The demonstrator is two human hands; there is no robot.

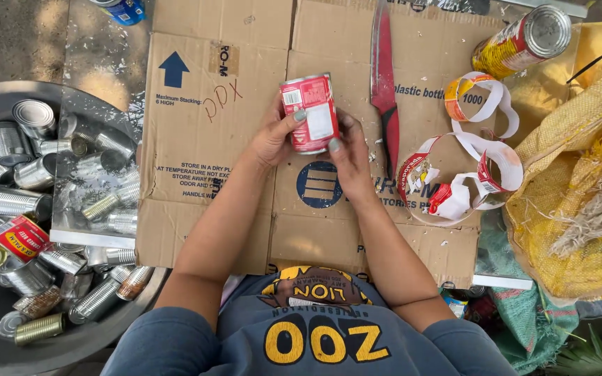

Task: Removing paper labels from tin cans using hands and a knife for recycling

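Head view: red-labelled can [309,113] gripped by both hands over flattened cardboard [203,139], left hand [274,135] wrapped round its side, right hand [348,145] closed on the other side, thumb on the label. Label intact, so probably at the start of stripping; calls for an edge to peel or cut. Red knife [384,83] just right. Peeled labels [468,167] beyond. Basin [8,97] of bare cans [15,202] far left. Nothing blocking.

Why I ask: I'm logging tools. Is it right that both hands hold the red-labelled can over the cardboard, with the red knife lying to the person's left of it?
Not quite: the head view shows the red knife lying to the person's right of the red-labelled can, not left. Left hand and right hand do hold it over the cardboard.
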